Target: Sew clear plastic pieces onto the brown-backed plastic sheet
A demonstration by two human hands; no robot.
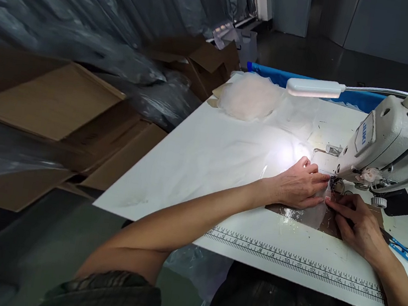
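My left hand (301,185) lies on a piece of thin, sheer white fabric (314,216), just left of the needle area of a white sewing machine (385,133). Its fingers are apart and press down on the cloth. From the right, my right hand (360,224) meets the fabric's edge in front of the presser foot, index finger out and the other fingers curled. The thumb of that hand is mostly hidden, but the fingertips appear to pinch the edge. Beneath the fabric shows a shiny brown plate (283,211). Hands and machine head partly cover the needle.
A pile of sheer pale fabric (250,97) sits at the table's far left. Thread snips with blue handles (407,252) lie right of my right hand. A lamp (315,88) hangs over the table (171,168). A printed ruler (287,260) marks the front edge; cardboard boxes (52,101) stand left.
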